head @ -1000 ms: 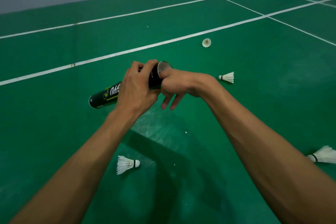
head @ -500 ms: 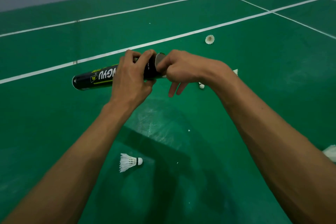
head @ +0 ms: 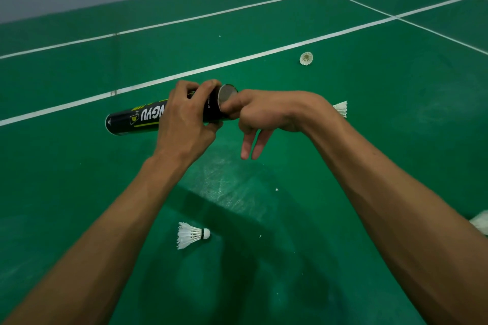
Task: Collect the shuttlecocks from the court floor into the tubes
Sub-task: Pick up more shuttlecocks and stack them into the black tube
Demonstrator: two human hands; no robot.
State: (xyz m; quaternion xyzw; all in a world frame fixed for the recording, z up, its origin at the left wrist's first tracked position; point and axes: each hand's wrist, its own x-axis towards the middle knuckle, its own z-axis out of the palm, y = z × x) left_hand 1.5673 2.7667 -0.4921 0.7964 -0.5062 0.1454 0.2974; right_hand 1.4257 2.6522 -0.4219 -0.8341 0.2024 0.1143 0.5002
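**Early stage: tube in hand, four shuttlecocks on the floor**

Head view:
- Left hand (head: 184, 124) is wrapped round the black tube (head: 132, 120) near its right end and holds it roughly level above the court floor (head: 79, 179).
- Right hand (head: 264, 113) pinches that end of the tube with thumb and forefinger. Two other fingers hang straight down, holding nothing.
- A grey disc (head: 227, 93) shows at the tube end. Can't tell if it's a lid or the tube's inside, or how full the tube is.
- Not collected:
  - near shuttlecock (head: 194, 235), on the floor below the left hand, towards the camera
  - far shuttlecock (head: 306, 58), beyond the right hand, near the white line (head: 66, 107)
  - hidden shuttlecock (head: 341, 108), just behind the right wrist, partly covered
  - edge shuttlecock (head: 479, 221), out past the right forearm, cut off by the frame
- My read: most of the pickup remains, and neither hand holds a shuttlecock that I can see.
- Only one tube is in view.
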